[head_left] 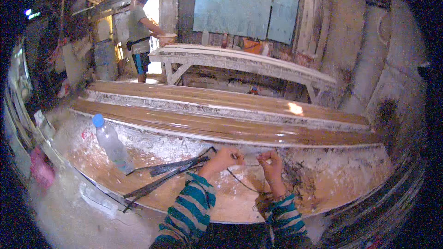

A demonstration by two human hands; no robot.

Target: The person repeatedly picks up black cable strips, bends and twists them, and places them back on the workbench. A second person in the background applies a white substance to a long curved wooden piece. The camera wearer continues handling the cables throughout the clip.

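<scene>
Both of my hands are raised a little above a white-dusted wooden board, fingertips pinched and turned toward each other. My left hand point(224, 159) is closed, and whatever lies between its fingers is too small to make out. Just below it, a thin dark strand point(240, 180) curves toward my right wrist. A short gap away, my right hand point(272, 168) also pinches something I cannot make out. Long flat black strips point(168, 177) lie beside and partly behind my left wrist. Around my right wrist are loose tangled dark fibres point(297, 180) on the board.
A clear plastic bottle point(112, 144) with a blue cap stands at the left. Beyond my hands run long glossy brown panels point(221, 121) with pale edges. Farther back, a person point(140, 32) holds a tub point(167, 39) beside a white bench point(240, 57) bearing an orange container point(251, 46).
</scene>
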